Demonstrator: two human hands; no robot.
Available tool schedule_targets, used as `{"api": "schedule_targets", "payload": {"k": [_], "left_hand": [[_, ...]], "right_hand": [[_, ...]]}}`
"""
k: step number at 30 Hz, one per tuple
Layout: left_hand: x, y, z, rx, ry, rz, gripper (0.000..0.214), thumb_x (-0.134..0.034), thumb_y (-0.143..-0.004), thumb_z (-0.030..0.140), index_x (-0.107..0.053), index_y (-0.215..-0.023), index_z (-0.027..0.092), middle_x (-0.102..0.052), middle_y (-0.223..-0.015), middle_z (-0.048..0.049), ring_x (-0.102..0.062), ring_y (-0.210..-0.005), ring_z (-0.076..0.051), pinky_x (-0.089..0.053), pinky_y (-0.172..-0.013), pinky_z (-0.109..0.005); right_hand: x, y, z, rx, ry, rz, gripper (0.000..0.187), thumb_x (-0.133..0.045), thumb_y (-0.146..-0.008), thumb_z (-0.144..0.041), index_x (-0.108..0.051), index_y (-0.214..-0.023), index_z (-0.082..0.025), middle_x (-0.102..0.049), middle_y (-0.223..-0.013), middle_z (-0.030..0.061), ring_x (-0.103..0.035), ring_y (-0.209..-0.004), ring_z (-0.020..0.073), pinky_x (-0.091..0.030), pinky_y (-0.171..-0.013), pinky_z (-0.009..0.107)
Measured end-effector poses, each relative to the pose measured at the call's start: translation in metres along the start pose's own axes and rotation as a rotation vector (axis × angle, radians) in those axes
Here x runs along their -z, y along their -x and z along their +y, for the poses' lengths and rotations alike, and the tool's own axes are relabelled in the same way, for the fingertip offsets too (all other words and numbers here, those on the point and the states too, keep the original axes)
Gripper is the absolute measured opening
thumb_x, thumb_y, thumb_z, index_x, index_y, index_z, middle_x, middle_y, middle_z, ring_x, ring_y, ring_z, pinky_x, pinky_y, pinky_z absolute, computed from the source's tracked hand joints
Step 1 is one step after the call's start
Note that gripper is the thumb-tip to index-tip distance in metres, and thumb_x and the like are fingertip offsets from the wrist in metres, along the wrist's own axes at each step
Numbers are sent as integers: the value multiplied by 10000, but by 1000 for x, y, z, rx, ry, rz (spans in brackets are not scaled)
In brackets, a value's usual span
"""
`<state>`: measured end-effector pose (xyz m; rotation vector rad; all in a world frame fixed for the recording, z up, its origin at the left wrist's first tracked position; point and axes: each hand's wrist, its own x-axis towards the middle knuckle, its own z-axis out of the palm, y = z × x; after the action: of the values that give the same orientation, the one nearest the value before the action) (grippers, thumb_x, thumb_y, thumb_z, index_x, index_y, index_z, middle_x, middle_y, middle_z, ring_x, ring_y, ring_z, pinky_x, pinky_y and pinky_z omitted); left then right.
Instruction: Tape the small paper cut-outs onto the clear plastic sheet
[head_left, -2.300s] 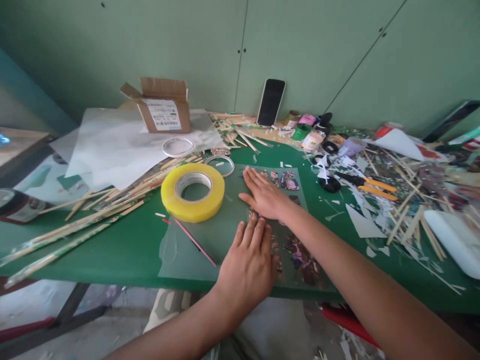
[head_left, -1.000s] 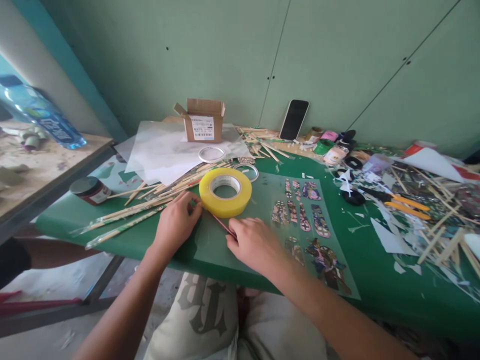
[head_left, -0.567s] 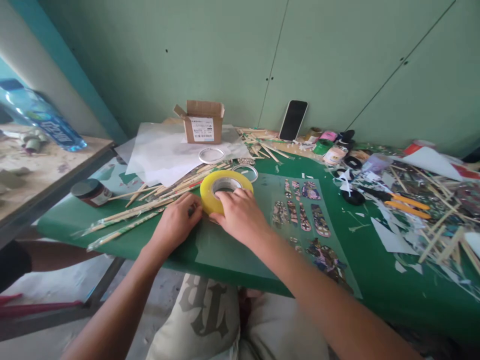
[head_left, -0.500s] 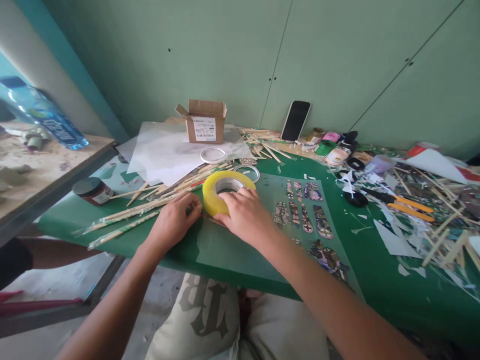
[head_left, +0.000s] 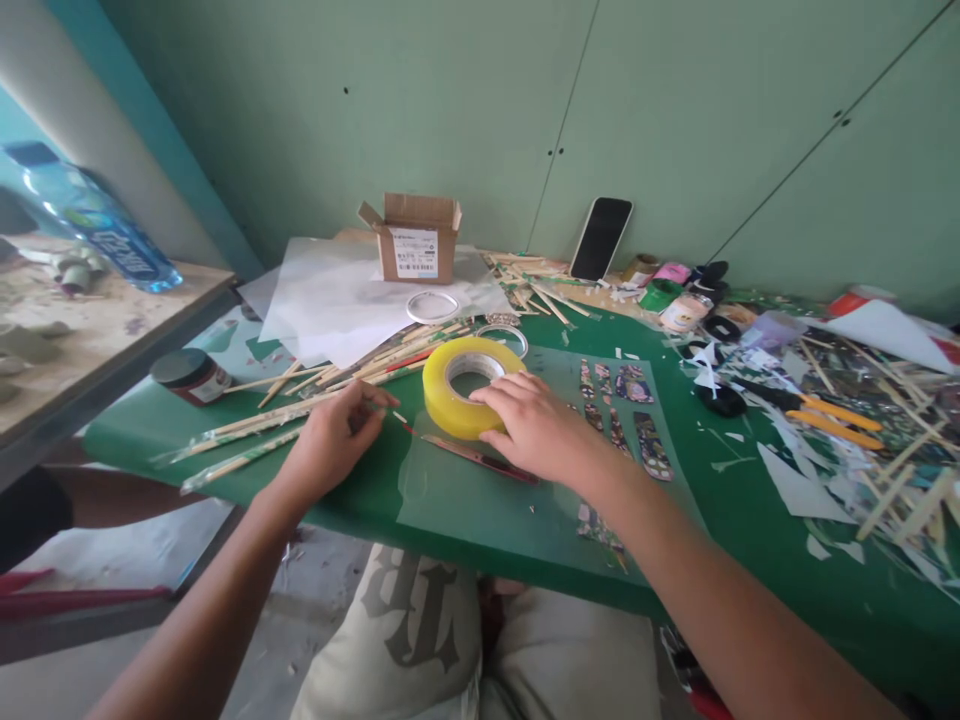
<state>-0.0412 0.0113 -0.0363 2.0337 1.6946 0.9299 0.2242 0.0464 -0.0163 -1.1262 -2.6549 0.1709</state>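
Note:
A yellow tape roll (head_left: 448,404) lies flat on the green table (head_left: 225,478). My right hand (head_left: 534,428) rests against the roll's near right side, fingers curled on its rim. My left hand (head_left: 335,437) is a little left of the roll, thumb and forefinger pinched together on something too small to make out. A thin red stick (head_left: 480,459) lies between the hands on a clear plastic sheet (head_left: 480,505). Several colourful cut-outs (head_left: 626,395) lie under that sheet to the right of my right hand.
Long wooden sticks (head_left: 300,395) lie left of the roll, beside a dark-lidded jar (head_left: 191,375). At the back are white paper (head_left: 330,300), a cardboard box (head_left: 416,240) and a leaning phone (head_left: 600,238). Orange-handled pliers (head_left: 832,412) sit among scraps at the right. A water bottle (head_left: 94,230) lies on a side table.
Both hands left the cut-outs and went to the tape roll. The right hand settled on the roll, which shifted slightly right; the left hand drew back to the left, still pinched.

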Motion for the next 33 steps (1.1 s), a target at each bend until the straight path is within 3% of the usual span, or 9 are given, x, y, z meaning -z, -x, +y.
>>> {"api": "schedule_targets", "payload": {"k": [3, 6, 11, 14, 19, 21, 24, 28, 33], "left_hand": [[-3, 3, 4, -90, 26, 46, 132, -496, -857, 255, -613, -853, 194, -715, -921, -47, -630, -766, -155, -487, -667, -263], [-1, 4, 7, -230, -38, -5, 249, -433, -861, 184, -655, -748, 200, -724, -990, -53, -668, -899, -176, -517, -795, -298], [9, 8, 6, -299, -155, -92, 301, -446, -902, 234, -727, -1006, 203, -742, -1073, -53, -681, -1008, -209, -512, -926, -340], [11, 8, 6, -350, -143, -132, 288, -487, -920, 321, -725, -1041, 213, -748, -1091, -46, -674, -1042, -219, -505, -944, -341], [-6, 5, 10, -266, -89, 70, 167, -610, -865, 353, -707, -811, 228, -746, -843, -14, -677, -818, -178, -525, -813, -297], [-13, 3, 10, -183, -39, 150, 113, -656, -820, 331, -670, -841, 222, -724, -795, -2, -659, -756, -164, -522, -750, -280], [-15, -1, 10, -16, 17, 171, 294, -725, -740, 324, -636, -1000, 219, -707, -730, 27, -631, -681, -159, -507, -674, -270], [-2, -10, 14, 30, -6, 48, 177, -722, -729, 373, -720, -839, 236, -739, -754, 14, -627, -704, -175, -488, -687, -283], [29, -14, 10, 95, -9, 95, 186, -733, -704, 418, -729, -693, 233, -746, -772, 28, -629, -753, -178, -452, -707, -283]], "right_hand": [[-2, -2, -14, 9, 4, 32, 519, -664, -867, -308, -540, -1355, -181, -616, -1280, 127, -547, -1213, 290, -417, -1072, 477], [-7, -5, -22, 11, 11, 44, 515, -626, -896, -330, -521, -1375, -173, -654, -1215, 134, -581, -1152, 293, -413, -1063, 493], [-15, -6, -15, 28, 2, 53, 469, -578, -916, -239, -515, -1378, -193, -697, -1153, 89, -602, -1108, 265, -389, -1083, 474], [-14, -6, -13, 12, -6, 55, 494, -604, -904, -250, -512, -1379, -154, -689, -1191, 103, -593, -1137, 268, -384, -1092, 453], [-13, -11, -21, -101, 40, 47, 457, -668, -873, -402, -605, -1222, -113, -712, -1100, 144, -624, -1074, 283, -436, -1012, 451], [-14, -14, -24, -116, 76, 50, 403, -673, -868, -433, -644, -1109, -113, -723, -1019, 137, -640, -1023, 275, -437, -995, 439], [-13, -15, -23, -92, 125, 56, 368, -685, -859, -432, -664, -1030, -107, -723, -968, 129, -644, -992, 269, -429, -992, 430], [-2, -12, -15, 12, 143, 87, 346, -679, -867, -410, -682, -1033, -106, -720, -1002, 131, -638, -1018, 264, -405, -1025, 442], [18, 0, 4, 122, 145, 70, 348, -653, -878, -401, -682, -1111, -143, -720, -1073, 109, -629, -1066, 271, -360, -1093, 497]]}}
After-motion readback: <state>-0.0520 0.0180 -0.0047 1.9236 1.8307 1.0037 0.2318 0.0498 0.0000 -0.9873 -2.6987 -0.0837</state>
